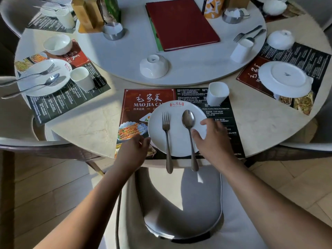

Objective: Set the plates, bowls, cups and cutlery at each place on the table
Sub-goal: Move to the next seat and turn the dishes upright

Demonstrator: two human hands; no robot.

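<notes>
- At the near edge of the table (89, 133), on the mat (136, 97): plate (177, 141), with fork (166, 130) and spoon (188, 119) lying side by side on it, handles jutting out past the table edge.
- At the mat's far right corner: cup (217, 94), upright, just clear of the plate.
- Left hand (133, 150) at the plate's left rim, fingers curled, tips touching the rim; pinching it or merely steadying it, cannot tell.
- Right hand (215, 141) on the plate's right side, fingers spread and relaxed, lying beside the spoon, gripping nothing.
- Step in hand, by the look of it: squaring the plate on the mat at this place.
- Lacking at this place: the bowl (154, 66), upside down on the turntable (125, 56), close to its near edge, well apart from the plate.
- Next move, likely: reaching over the plate for the bowl, turning it upright and setting it on the mat's far left corner.
- Care needed: keeping the arm clear of the cup and of the overhanging handles, easily knocked off the edge.
- At the right edge of the table: right plate (285, 79) face down, that place not yet laid.
</notes>
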